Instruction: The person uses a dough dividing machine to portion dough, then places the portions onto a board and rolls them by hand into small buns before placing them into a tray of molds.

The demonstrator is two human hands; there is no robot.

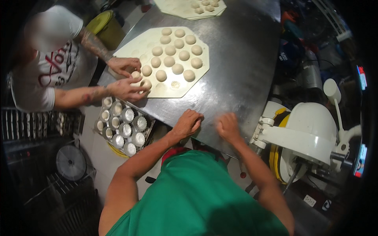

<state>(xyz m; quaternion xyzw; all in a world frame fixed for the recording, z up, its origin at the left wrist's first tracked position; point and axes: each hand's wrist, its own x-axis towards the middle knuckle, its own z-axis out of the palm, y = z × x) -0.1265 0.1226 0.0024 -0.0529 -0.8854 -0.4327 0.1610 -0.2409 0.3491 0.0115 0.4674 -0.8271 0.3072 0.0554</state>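
My left hand (188, 124) rests near the steel table's front edge (228, 148), fingers loosely bent and apart, holding nothing visible. My right hand (227, 126), blurred, is over the steel surface to its right, fingers curled; its grip is unclear. Beyond them, a cream octagonal board (197, 86) carries several round dough balls (177, 69). At its left corner, a person in a white shirt touches dough balls with both hands (128, 88).
At left below the table stands a tray of fluted metal tins (139, 124), some holding dough. A second board with dough (173, 8) lies at the back. A white machine (299, 133) borders the table at right. A yellow bin (98, 25) stands behind the person.
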